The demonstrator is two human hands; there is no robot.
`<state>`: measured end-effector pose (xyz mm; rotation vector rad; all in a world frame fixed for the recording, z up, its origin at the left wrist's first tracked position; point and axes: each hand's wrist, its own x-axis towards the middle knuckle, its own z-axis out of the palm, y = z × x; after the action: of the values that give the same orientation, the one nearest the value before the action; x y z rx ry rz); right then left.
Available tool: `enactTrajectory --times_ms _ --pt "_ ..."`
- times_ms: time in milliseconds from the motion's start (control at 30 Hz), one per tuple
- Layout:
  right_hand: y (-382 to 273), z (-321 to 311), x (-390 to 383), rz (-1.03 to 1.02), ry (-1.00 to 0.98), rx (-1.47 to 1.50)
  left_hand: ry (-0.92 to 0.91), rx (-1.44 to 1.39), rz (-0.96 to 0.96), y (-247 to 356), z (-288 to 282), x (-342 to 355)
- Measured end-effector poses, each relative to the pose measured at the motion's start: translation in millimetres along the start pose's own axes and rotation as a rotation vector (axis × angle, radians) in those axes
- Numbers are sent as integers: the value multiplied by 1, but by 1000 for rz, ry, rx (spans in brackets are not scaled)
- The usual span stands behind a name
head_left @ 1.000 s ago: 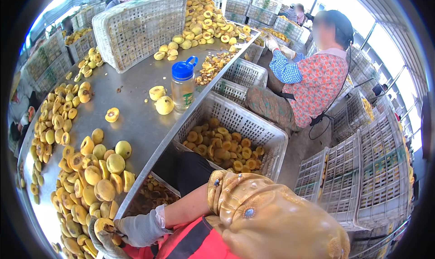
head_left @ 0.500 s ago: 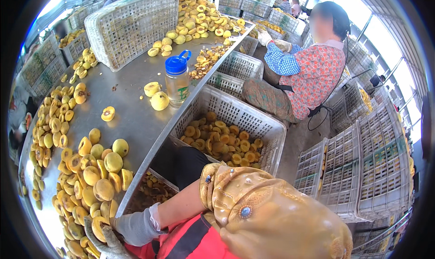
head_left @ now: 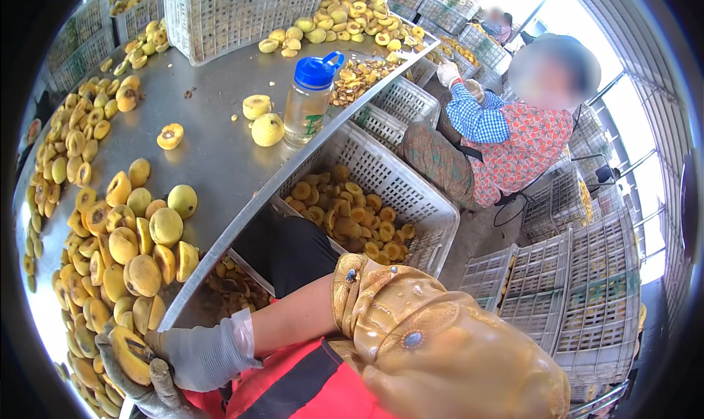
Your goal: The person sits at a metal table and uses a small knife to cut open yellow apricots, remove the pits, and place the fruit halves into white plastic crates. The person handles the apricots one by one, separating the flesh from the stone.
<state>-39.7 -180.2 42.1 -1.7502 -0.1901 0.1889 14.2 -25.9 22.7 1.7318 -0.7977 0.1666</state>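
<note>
Head view: both of the person's hands sit at the lower left corner, at the near edge of the metal table [head_left: 220, 155]. The right hand [head_left: 198, 353], in a grey glove, comes in on a bare forearm that runs from the gold-brown sleeve [head_left: 411, 338] leftward and slightly down; the wrist is roughly level and the fingers are curled toward the left. The left hand [head_left: 136, 382], also gloved, lies lower, partly cut off by the picture's rim, with its fingers wrapped up around a halved yellow peach [head_left: 132, 356]. Both hands close on this peach half; which fingers carry the load cannot be told. A thin dark tool [head_left: 150, 359] shows between the right fingers and the fruit, its shape unclear.

The peach half lies with its long axis running from upper left to lower right, cut face toward the camera. It sits just beside the pile of peaches [head_left: 132, 250] on the table's near left.

Further up the table: a clear bottle with a blue cap [head_left: 308, 100], upright, with two peaches just left of it. A white crate of halved fruit [head_left: 367, 199] stands below the table edge. A second person in a patterned shirt [head_left: 513, 147] sits at the right.
</note>
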Motion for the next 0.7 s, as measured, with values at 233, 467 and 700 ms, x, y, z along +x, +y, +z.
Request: enactTrajectory --times_ms 233,467,700 --pt "-31 -41 -11 534 -246 223 -45 26 -49 -45 -3 6" --pt "51 -2 16 -216 90 -471 1 -18 -129 -50 -5 15" --pt "22 -21 5 -105 116 -673 47 -252 -451 -38 -6 12"
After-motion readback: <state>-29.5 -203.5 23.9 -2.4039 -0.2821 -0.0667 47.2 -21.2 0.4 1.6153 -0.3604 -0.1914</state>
